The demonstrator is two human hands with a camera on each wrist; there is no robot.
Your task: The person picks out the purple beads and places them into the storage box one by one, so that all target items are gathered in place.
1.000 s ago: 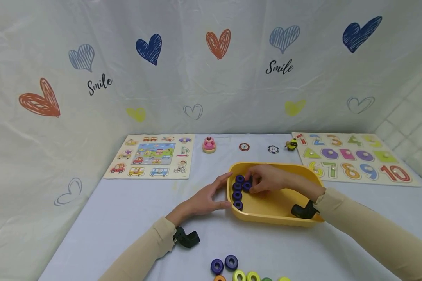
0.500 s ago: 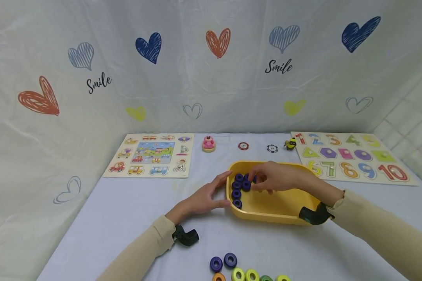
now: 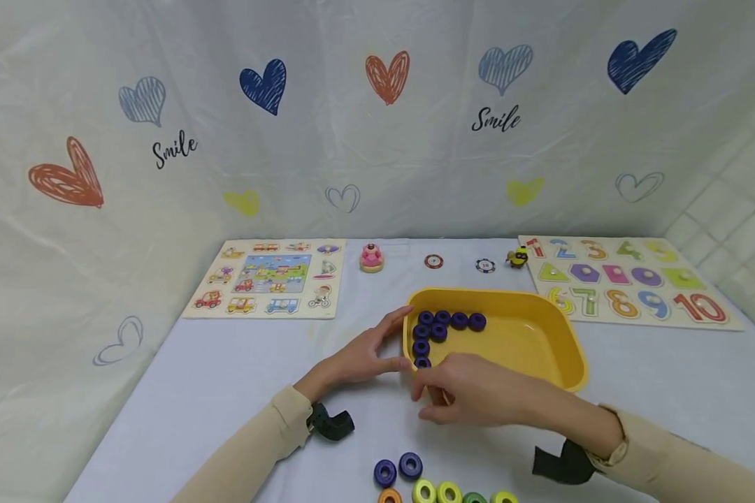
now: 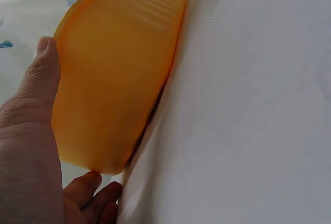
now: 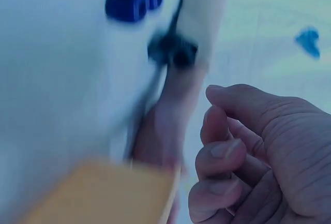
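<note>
A yellow tray stands mid-table with several purple rings lined along its left end and far wall. My left hand rests against the tray's left end, its thumb and fingers spread along the outside. In the left wrist view, the thumb lies along the tray wall and the other fingers touch its lower end. My right hand is over the tray's near edge, fingers loosely bent. Nothing shows between the right hand's fingertips in the right wrist view.
At the near edge lie two purple rings, yellow rings, an orange ring and a green one. Behind stand a vehicle puzzle, pink figure, two chips, bee figure and number puzzle.
My right hand has let go of a purple ring in the tray and moved out toward the near edge, uncovering rings along the far wall. My left hand has stayed at the tray.
</note>
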